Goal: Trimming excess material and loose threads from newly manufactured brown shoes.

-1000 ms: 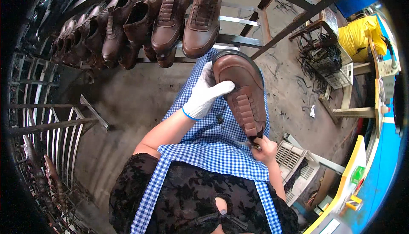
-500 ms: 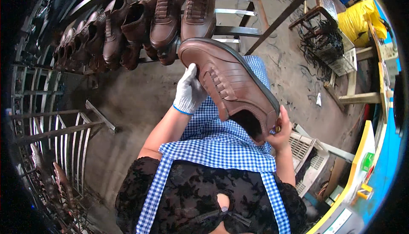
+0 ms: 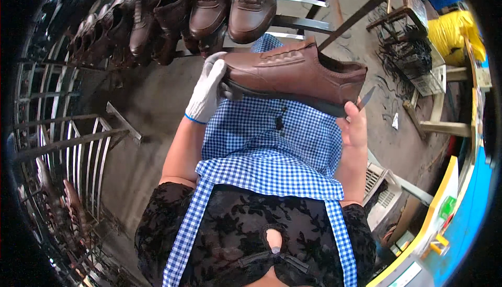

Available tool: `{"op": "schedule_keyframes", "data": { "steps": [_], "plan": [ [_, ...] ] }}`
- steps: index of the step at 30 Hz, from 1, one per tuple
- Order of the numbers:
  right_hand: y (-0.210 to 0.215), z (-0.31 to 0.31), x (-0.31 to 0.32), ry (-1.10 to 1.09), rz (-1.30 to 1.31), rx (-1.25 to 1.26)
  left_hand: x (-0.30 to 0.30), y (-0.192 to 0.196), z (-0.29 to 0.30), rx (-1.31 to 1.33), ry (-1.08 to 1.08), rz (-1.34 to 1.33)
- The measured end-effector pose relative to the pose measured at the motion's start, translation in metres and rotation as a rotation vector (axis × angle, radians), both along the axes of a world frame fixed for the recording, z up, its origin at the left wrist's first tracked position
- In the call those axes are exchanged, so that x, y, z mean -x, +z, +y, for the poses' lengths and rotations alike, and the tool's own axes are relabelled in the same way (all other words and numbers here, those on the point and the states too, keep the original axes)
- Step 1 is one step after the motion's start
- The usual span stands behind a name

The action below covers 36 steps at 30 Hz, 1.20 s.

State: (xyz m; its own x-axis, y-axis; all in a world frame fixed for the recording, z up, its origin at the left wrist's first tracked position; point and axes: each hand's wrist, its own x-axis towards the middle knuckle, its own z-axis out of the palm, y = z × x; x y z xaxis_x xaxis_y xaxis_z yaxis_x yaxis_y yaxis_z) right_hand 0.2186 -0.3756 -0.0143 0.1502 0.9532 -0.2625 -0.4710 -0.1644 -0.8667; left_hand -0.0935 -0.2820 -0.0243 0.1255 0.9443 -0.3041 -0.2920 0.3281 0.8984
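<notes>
I hold a brown leather shoe on its side, above my lap and the blue checked apron. My left hand, in a white glove, grips the toe end. My bare right hand supports the heel end from below and also holds a small knife, whose blade sticks up beside the heel. The dark sole edge of the shoe faces down toward me.
A metal rack ahead carries a row of brown shoes. Curved metal bars stand at the left. A yellow bag, a wire crate and a blue and yellow machine are at the right. The floor is grey concrete.
The shoe has been turned from sole up to lying on its side and lifted toward the rack. Both hands kept hold, left at the toe, right at the heel.
</notes>
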Motion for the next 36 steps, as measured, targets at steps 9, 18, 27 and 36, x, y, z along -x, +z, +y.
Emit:
{"op": "schedule_keyframes", "data": {
  "steps": [9, 18, 27, 36],
  "plan": [
    [-0.003, 0.040, -0.009, 0.109, -0.080, 0.009, 0.014, -0.018, -0.005, 0.389, -0.096, -0.134],
    [-0.014, -0.020, -0.026, -0.027, -0.284, 0.257, -0.005, 0.009, 0.012, -0.103, -0.140, -0.058],
    [-0.043, 0.057, 0.016, -0.270, -0.516, -0.226, 0.032, -0.075, 0.024, 0.140, 0.011, 0.216],
    [-0.095, 0.181, 0.064, -0.437, -0.354, -0.348, 0.084, -0.151, 0.098, -0.428, 0.135, 1.548]
  ]
}}
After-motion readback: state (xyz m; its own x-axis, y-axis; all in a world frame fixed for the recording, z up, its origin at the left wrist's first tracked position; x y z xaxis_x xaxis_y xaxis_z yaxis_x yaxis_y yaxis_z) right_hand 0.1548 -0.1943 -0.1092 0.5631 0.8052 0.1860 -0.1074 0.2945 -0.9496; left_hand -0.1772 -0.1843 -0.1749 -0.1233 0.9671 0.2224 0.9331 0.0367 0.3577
